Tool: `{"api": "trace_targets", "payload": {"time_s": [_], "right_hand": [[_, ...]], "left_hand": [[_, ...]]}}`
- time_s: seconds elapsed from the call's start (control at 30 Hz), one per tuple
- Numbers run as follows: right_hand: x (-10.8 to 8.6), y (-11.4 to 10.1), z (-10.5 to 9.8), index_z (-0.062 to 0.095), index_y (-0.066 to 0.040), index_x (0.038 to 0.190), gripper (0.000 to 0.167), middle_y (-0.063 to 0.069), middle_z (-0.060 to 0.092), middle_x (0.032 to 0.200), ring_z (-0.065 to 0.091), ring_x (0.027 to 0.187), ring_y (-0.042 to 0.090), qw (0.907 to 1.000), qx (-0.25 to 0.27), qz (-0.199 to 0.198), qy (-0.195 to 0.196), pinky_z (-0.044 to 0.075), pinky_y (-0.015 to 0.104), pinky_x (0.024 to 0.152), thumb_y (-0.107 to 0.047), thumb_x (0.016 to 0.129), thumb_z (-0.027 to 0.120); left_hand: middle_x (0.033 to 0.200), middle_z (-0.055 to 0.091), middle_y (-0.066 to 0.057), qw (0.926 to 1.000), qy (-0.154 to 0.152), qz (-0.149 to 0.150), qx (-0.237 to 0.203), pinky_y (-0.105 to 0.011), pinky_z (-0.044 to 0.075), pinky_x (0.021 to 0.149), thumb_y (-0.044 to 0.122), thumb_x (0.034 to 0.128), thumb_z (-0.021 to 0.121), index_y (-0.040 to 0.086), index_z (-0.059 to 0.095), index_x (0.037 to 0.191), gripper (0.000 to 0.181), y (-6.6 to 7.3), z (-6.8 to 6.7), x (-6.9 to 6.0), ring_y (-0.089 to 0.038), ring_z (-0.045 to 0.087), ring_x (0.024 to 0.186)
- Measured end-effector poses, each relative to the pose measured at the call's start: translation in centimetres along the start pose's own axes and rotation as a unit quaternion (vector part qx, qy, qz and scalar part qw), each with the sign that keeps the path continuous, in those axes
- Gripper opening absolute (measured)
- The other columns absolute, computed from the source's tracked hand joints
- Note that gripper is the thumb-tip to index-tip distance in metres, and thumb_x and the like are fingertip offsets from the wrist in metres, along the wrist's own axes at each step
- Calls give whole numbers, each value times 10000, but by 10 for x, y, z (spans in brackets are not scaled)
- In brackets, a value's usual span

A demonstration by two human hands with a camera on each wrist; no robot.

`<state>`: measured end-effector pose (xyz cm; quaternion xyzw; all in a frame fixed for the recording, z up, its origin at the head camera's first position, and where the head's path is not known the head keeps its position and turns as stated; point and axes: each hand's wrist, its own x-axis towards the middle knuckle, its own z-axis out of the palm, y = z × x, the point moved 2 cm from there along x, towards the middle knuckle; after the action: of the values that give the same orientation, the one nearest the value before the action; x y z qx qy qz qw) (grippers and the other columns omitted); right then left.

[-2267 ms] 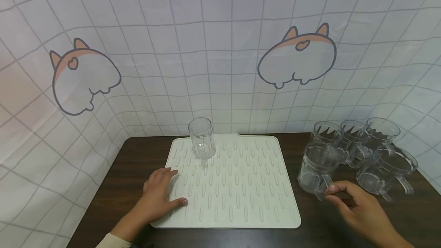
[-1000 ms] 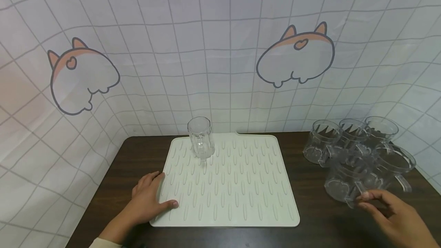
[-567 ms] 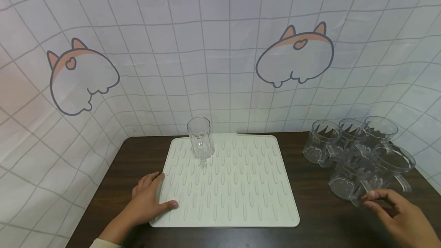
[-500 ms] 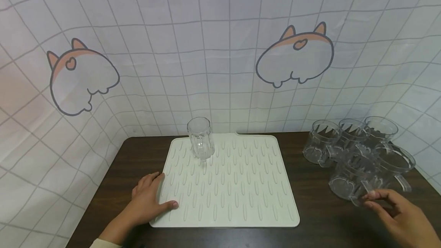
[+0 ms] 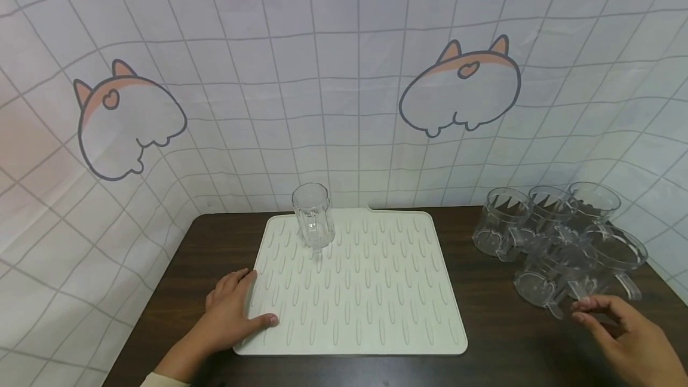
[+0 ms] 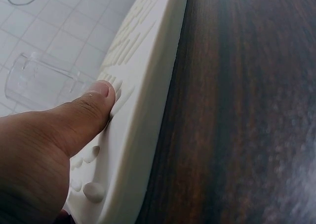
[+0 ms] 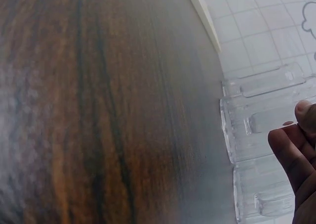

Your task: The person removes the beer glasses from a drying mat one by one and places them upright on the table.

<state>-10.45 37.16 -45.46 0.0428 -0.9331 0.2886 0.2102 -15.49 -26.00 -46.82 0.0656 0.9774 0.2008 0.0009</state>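
Note:
Thumb and fingertips of my right hand (image 5: 626, 330) pinch the handle of a clear mug (image 5: 533, 287). This mug stands upright on the dark table at the front of a group of clear mugs, its outline overlapping the mug to its right (image 5: 618, 249). In the right wrist view the held mug (image 7: 256, 120) shows beside another mug (image 7: 266, 189). My left hand (image 5: 228, 312) rests at the left edge of the white ridged mat (image 5: 371, 303). Its thumb (image 6: 101, 93) lies on top of the mat. One clear mug (image 5: 313, 220) stands near the mat's back left corner.
Behind the held mug, a row of clear mugs (image 5: 505, 220) stands close to the back wall. A white grid-patterned cloth (image 5: 344, 106) with cartoon animals closes off the back and sides. Dark wood table (image 5: 484, 339) shows around the mat.
The right hand has moved the pinched mug right, close against the group; over the last half second it shifted only slightly. The left hand slid a little left and toward me along the mat.

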Motion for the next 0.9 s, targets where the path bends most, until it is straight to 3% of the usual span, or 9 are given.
{"api": "trace_targets", "payload": {"time_s": [0.43, 0.6, 0.73, 0.9], "right_hand": [[5, -2, -2, 607, 36, 1035, 203, 222, 662, 991, 398, 803, -236, 9983, -251, 524, -30, 402, 31, 597, 13, 904, 761], [7, -3, -2, 590, 53, 1065, 260, 241, 658, 1001, 421, 791, -222, 9983, -178, 554, 40, 416, 36, 598, 13, 888, 777], [4, -6, -4, 536, 66, 1070, 332, 200, 600, 959, 436, 734, -191, 9971, -122, 644, 374, 407, 34, 578, 15, 864, 792], [3, -19, -10, 524, 15, 1006, 277, 59, 512, 848, 454, 639, -114, 9927, 28, 855, 850, 393, 71, 537, -9, 878, 768]], "left_hand": [[1519, 377, -312, 10000, -15, -35, -75, -734, 242, 1014, 694, 738, 798, -50, 421, 1508, 1135, 1, 0, -1, -524, 288, 1399], [1522, 378, -307, 10000, -2, -30, -72, -726, 239, 1020, 693, 738, 799, -49, 419, 1512, 1138, 0, 1, 0, -515, 291, 1400], [1515, 387, -305, 10000, 2, -15, -16, -725, 251, 1016, 701, 727, 801, -48, 425, 1507, 1145, 1, 0, -1, -518, 307, 1392], [1512, 391, -301, 10000, -18, -20, -8, -725, 255, 1016, 693, 715, 816, -46, 428, 1504, 1149, 2, 0, -1, -515, 310, 1392]]}}
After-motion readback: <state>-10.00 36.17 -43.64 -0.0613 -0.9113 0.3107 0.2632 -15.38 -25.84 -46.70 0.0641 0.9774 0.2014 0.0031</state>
